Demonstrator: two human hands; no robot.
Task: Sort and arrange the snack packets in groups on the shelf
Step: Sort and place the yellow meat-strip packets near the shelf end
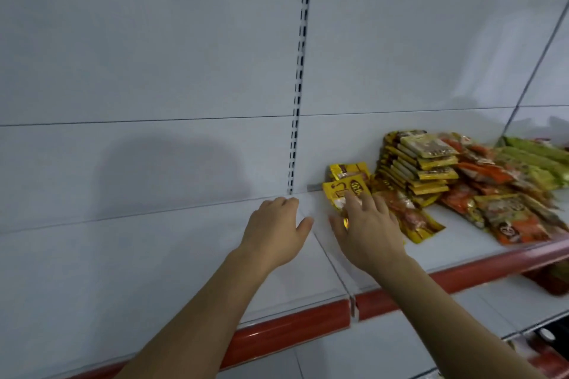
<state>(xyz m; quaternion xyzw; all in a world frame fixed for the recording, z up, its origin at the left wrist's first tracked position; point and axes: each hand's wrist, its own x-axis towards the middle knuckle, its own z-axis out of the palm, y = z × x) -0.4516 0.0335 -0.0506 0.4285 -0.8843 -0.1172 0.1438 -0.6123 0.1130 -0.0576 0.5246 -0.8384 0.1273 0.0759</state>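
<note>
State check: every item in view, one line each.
left hand: open, fingers relaxed, over bare shelf, holding nothing
right hand: open, fingers spread on the yellow packet
yellow packet: lying flat, partly under the right hand
yellow stack: piled, leaning
orange packets: loose heap
green packets: lying flat at far right
shelf: left section bare

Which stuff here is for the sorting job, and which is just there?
For the job:
right hand on the yellow packets
left hand
tall yellow packet stack
orange packets
green packets
shelf

Just there:
red shelf edge strip
slotted upright rail
lower shelf goods
</note>
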